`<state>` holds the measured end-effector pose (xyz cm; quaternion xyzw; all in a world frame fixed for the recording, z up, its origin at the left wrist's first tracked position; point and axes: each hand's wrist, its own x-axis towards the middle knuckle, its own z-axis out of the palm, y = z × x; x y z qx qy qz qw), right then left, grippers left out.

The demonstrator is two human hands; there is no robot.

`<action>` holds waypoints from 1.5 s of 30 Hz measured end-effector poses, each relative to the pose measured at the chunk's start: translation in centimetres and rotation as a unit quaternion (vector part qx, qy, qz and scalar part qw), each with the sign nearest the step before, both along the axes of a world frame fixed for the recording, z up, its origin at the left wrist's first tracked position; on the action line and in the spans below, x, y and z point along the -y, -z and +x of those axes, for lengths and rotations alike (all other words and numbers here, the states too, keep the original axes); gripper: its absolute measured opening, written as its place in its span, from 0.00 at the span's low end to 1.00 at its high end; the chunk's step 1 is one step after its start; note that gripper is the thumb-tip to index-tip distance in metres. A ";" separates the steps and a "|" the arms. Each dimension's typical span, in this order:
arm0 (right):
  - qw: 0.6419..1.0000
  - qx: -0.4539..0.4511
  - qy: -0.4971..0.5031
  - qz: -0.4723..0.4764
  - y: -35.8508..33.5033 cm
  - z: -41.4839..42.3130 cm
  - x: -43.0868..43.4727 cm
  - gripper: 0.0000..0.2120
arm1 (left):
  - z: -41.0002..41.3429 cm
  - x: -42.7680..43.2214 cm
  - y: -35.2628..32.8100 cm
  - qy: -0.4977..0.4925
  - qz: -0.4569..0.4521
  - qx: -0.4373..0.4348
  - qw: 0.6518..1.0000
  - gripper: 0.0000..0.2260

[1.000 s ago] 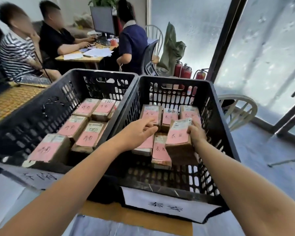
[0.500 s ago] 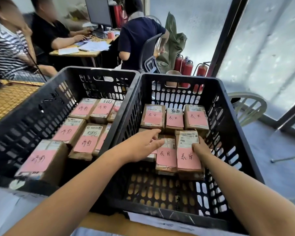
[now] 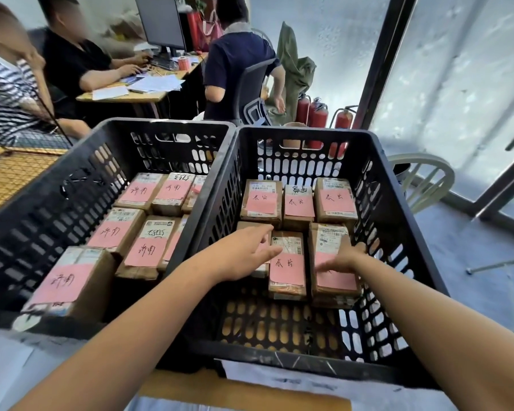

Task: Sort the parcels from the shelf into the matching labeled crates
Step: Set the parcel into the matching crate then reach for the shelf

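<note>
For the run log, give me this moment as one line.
where: right crate | left grip: flat over front-left parcel | right grip: on front-right parcel, hold unclear

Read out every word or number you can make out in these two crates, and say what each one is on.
"沂南": handwritten on the left labels, pink, in the left crate.
"泰安": handwritten on the right labels, pink, in the right crate.
"5805", perhaps: penned on a white sticker, left crate.
Too blurred to read: printed stickers; paper sign on the right crate's front.
</note>
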<state>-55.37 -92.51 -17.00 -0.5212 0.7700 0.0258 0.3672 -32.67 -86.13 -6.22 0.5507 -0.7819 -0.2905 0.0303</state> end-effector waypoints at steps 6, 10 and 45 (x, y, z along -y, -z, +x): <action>0.996 0.035 -0.072 0.038 0.3 0.6 -0.8 0.62 | 0.1 -0.2 -0.3 0.002 -0.026 0.021 0.999 0.27; 0.996 0.058 -0.056 0.025 1.2 0.2 -0.6 0.65 | 0.5 -0.6 -0.6 0.003 -0.030 0.019 0.999 0.26; 0.740 0.215 -0.537 -0.343 -17.6 27.4 -16.4 0.35 | 17.5 -25.6 -6.7 -0.446 -0.183 0.139 0.865 0.23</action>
